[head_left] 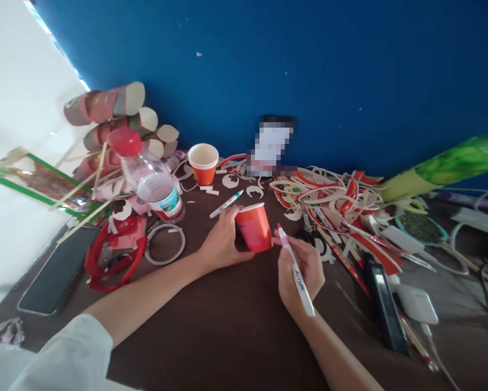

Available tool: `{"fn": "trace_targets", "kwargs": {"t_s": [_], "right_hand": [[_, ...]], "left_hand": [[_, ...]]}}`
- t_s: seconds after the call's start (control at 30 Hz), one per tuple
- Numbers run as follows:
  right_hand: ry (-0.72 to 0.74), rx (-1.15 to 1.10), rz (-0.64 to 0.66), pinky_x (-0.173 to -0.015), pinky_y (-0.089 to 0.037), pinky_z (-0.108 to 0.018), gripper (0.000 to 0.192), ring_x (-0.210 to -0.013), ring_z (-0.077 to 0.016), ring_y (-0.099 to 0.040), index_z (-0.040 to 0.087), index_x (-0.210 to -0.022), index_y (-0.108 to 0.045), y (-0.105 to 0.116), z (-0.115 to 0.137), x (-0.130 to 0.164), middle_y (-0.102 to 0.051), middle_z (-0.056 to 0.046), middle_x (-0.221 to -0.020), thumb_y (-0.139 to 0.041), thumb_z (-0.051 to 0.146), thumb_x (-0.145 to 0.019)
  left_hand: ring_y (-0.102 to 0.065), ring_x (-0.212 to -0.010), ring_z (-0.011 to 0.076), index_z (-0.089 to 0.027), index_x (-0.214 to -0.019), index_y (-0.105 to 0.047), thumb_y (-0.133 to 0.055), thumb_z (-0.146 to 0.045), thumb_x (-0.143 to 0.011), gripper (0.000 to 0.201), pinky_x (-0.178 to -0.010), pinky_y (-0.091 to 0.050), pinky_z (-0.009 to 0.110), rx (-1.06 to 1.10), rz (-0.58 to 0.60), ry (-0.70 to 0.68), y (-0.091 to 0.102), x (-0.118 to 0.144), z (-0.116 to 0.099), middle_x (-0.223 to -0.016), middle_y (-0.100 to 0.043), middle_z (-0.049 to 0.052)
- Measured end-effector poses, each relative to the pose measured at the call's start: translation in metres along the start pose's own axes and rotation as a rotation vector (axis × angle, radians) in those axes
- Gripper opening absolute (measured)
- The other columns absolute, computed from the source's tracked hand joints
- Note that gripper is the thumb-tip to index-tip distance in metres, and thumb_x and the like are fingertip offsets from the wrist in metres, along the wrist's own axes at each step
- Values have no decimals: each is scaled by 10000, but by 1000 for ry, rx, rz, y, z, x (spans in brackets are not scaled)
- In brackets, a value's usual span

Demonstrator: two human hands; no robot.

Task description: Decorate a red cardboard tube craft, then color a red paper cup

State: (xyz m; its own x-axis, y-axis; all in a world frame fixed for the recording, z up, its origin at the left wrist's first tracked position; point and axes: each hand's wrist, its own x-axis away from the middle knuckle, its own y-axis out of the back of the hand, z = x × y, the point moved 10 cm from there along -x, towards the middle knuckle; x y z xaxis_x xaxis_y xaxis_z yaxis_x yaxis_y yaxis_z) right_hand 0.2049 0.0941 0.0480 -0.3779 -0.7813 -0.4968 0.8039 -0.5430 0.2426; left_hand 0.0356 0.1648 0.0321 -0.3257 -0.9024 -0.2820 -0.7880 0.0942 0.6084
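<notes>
- Sleeve [60, 353], white, at the near left edge; both bare forearms reach forward over the dark table [211, 336].
- Right hand [300, 274] pinches a white acrylic marker [296, 271] in a writing grip, pink tip up and forward, just beside the cup wall; cannot tell if it touches.
- Left hand [221, 241] is wrapped around the orange paper cup [254, 227], fingers curled on its far side, holding it tipped on the table near the middle with its mouth away from the person.
- Progress, as a judgement: no clear marker strokes show on the visible cup wall, so the marking looks barely begun or not begun.
- Phone [52, 277] lies flat, screen dark, near the left table edge; red cut scraps [113, 255] and a tape ring [165, 243] sit beside it.
- Second marker [226, 204], teal cap, lies just behind the left hand.
- Water bottle [150, 176], red cap, leans at left; it is mostly empty, a little water may be left.
- Second orange cup [204, 163] stands upright farther back; nothing shows in it from this angle.
- Pile of red-and-white strips [333, 198] with scissors [309, 231] at right; a black device [385, 307] lies nearer on that side.
- Stack of cardboard tubes [117, 117] is at far left, against the blue wall [309, 65].
</notes>
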Motion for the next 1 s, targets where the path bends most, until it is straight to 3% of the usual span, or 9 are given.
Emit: {"fn": "trace_targets", "kwargs": {"t_s": [0.2,0.43,1.0], "right_hand": [[166,8,62,-911,-586,-462,219,-977,-258,-720,219,-1022,-675,-8,16,0,-747,-85,-1061,-675,186,-805],[269,54,171,-903,-593,-444,279,-1022,-265,-711,230,-1051,-685,-18,32,-1,-745,-81,-1089,-680,126,-792],[165,20,142,-875,-603,-395,230,-1026,-260,-710,232,-1049,-674,-18,19,-1,-755,-64,-1037,-633,161,-834]], "left_hand": [[-436,-1283,388,-161,-1313,-279,-876,-390,-532,1009,-1048,-392,599,-46,-26,-92,1,1,-7,-1274,-452,195],[-449,-1265,382,-182,-1285,-273,-866,-389,-535,978,-1027,-400,595,-37,-68,-139,2,2,-9,-1258,-448,184],[-485,-1192,364,-201,-1288,-251,-870,-418,-542,994,-994,-422,590,-70,-69,-134,2,1,-9,-1213,-449,153]]}}
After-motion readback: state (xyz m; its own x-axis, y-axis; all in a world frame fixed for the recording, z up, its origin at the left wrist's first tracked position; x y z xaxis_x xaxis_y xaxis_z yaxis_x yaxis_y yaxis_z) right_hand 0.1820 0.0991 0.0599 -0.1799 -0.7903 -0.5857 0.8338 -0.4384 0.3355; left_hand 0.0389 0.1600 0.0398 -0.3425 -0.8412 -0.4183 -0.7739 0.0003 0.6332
